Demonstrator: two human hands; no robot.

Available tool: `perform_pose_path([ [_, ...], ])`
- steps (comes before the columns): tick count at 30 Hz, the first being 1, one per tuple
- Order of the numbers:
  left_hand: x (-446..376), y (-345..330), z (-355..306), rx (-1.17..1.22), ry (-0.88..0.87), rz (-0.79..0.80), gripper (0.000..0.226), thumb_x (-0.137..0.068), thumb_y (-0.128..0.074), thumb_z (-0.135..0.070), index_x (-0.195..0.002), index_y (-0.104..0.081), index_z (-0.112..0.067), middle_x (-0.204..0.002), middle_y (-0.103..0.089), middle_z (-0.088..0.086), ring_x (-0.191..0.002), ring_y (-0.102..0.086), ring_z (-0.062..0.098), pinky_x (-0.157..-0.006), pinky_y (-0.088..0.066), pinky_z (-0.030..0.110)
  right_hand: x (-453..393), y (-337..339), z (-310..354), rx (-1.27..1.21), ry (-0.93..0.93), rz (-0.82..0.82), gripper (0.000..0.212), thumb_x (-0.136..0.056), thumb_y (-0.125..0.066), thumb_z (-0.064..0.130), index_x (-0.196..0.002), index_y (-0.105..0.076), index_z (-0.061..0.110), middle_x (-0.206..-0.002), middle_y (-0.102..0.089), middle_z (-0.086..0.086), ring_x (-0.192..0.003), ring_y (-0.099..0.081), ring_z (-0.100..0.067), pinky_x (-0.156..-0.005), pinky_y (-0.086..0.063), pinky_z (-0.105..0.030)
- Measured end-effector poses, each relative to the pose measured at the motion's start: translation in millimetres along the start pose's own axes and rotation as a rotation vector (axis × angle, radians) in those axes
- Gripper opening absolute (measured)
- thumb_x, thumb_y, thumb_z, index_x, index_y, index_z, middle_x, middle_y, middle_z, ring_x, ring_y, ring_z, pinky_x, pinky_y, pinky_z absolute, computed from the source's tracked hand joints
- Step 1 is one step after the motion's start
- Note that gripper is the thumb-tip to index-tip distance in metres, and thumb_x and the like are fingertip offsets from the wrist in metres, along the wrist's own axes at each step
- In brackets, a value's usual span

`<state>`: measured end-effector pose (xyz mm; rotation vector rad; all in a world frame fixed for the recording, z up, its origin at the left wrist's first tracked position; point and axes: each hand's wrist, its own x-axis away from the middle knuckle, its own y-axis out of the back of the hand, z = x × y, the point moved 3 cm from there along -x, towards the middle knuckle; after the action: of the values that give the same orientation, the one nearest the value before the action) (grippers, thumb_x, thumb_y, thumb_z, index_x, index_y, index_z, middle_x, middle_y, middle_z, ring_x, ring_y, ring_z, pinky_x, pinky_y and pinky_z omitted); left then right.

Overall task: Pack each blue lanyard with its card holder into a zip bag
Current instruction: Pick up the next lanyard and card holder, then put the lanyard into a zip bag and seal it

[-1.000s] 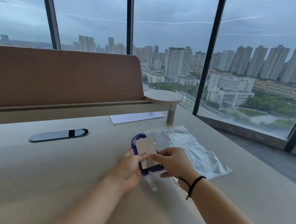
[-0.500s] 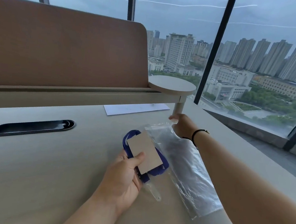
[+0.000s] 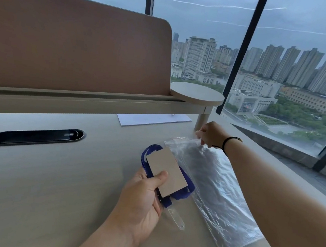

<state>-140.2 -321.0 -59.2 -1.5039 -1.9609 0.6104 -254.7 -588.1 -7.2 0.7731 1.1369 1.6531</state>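
While the black cable slot (image 3: 35,136) sits far left in the desk (image 3: 53,182), left hand (image 3: 143,199) grips card holder (image 3: 166,175), thumb on top, blue lanyard (image 3: 186,191) bunched beneath it, held just above desk. Right of that, clear zip bag (image 3: 212,183) lies flat, touching lanyard. Right hand (image 3: 212,134) pinches bag's far top edge. White paper (image 3: 152,119) behind.

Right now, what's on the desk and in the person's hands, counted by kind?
Blue lanyard: 1
Card holder, held with the lanyard in the left hand: 1
Clear zip bag, its far end pinched by the right hand: 1
White paper sheet: 1
Black cable slot in the desk: 1
Total: 5
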Motion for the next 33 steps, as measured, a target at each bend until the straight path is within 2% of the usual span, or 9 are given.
perform_pose_path([
  [2, -0.7, 0.9, -0.4, 0.001, 0.006, -0.014, 0.032, -0.096, -0.052, -0.004, -0.126, -0.058, -0.013, -0.113, -0.072, 0.02, -0.1, -0.068, 0.048, -0.079, -0.045, 0.043, 6.3, 1.9, 1.2, -0.049, 0.003, -0.041, 0.03, -0.094, -0.057, 0.029, -0.08, -0.071, 0.006, -0.075, -0.074, -0.005, -0.059, -0.063, -0.016, -0.061, -0.051, -0.026],
  [4, -1.3, 1.8, -0.6, 0.002, 0.007, -0.034, 0.033, -0.096, -0.053, -0.004, -0.127, -0.058, -0.013, -0.114, -0.072, 0.02, -0.094, -0.071, 0.043, -0.08, -0.046, 0.043, 14.4, 4.1, 5.7, -0.097, 0.023, -0.095, 0.031, -0.09, -0.061, 0.03, -0.073, -0.073, 0.007, -0.065, -0.073, 0.001, -0.051, -0.062, -0.012, -0.058, -0.05, -0.024],
  [7, -2.2, 1.3, -2.1, 0.032, 0.007, -0.039, 0.035, -0.096, -0.052, -0.003, -0.129, -0.057, -0.012, -0.116, -0.071, 0.021, -0.097, -0.07, 0.042, -0.073, -0.054, 0.039, 29.7, 5.6, 19.0, -0.198, 0.033, -0.106, 0.02, -0.084, -0.071, 0.026, -0.073, -0.072, 0.01, -0.067, -0.074, -0.001, -0.055, -0.066, -0.015, -0.052, -0.054, -0.026],
  [12, -2.2, 4.9, -11.0, 0.125, -0.03, -0.107, 0.038, -0.095, -0.052, -0.002, -0.131, -0.057, -0.015, -0.109, -0.073, 0.013, -0.095, -0.068, 0.033, -0.058, -0.054, 0.031, 60.7, -2.7, 42.1, -0.489, -0.052, -0.111, 0.006, -0.075, -0.07, 0.002, -0.081, -0.073, 0.001, -0.073, -0.074, -0.016, -0.066, -0.072, -0.029, -0.07, -0.063, -0.04],
  [16, 6.1, 8.4, -22.1, 0.22, -0.065, -0.18, 0.037, -0.095, -0.054, -0.003, -0.13, -0.058, -0.013, -0.095, -0.076, 0.007, -0.078, -0.07, 0.023, -0.051, -0.049, 0.026, 106.5, -13.9, 63.2, -0.567, -0.017, -0.12, 0.015, -0.079, -0.064, -0.004, -0.076, -0.068, 0.011, -0.065, -0.068, -0.011, -0.057, -0.063, -0.022, -0.066, -0.062, -0.041],
  [20, 28.6, 11.5, -27.0, 0.254, -0.06, -0.187, 0.033, -0.095, -0.053, -0.003, -0.127, -0.06, -0.009, -0.092, -0.077, 0.009, -0.078, -0.071, 0.024, -0.068, -0.048, 0.03, 160.4, -30.8, 89.6, -0.454, 0.146, -0.111, 0.026, -0.084, -0.055, -0.001, -0.094, -0.071, 0.017, -0.069, -0.062, 0.004, -0.059, -0.056, -0.01, -0.051, -0.042, -0.014],
  [27, 103.8, 56.7, -50.2, 0.196, -0.054, -0.209, 0.034, -0.095, -0.052, -0.001, -0.128, -0.058, 0.0, -0.114, -0.071, 0.021, -0.107, -0.064, 0.034, -0.11, -0.041, 0.046, 245.7, -57.1, 133.5, -0.398, 0.344, -0.029, 0.042, -0.089, -0.05, 0.001, -0.1, -0.065, 0.039, -0.083, -0.06, 0.009, -0.071, -0.061, -0.013, -0.06, -0.043, -0.015],
  [30, 145.9, 89.3, -81.7, 0.09, -0.143, -0.27, 0.03, -0.095, -0.052, -0.001, -0.123, -0.06, -0.005, -0.099, -0.074, 0.015, -0.093, -0.065, 0.029, -0.085, -0.049, 0.039, 279.1, -68.4, 165.5, -0.343, 0.427, 0.04, 0.046, -0.087, -0.047, 0.001, -0.11, -0.066, 0.037, -0.09, -0.055, 0.013, -0.078, -0.057, -0.004, -0.065, -0.039, -0.011],
  [33, 189.4, 115.2, -116.3, -0.057, -0.282, -0.335, 0.026, -0.096, -0.051, -0.002, -0.116, -0.062, -0.015, -0.095, -0.075, 0.009, -0.083, -0.067, 0.024, -0.059, -0.044, 0.031, 308.8, -78.5, 199.1, -0.258, 0.53, 0.079, 0.047, -0.09, -0.045, 0.002, -0.112, -0.068, 0.037, -0.097, -0.054, 0.012, -0.084, -0.051, -0.001, -0.068, -0.038, -0.01],
])
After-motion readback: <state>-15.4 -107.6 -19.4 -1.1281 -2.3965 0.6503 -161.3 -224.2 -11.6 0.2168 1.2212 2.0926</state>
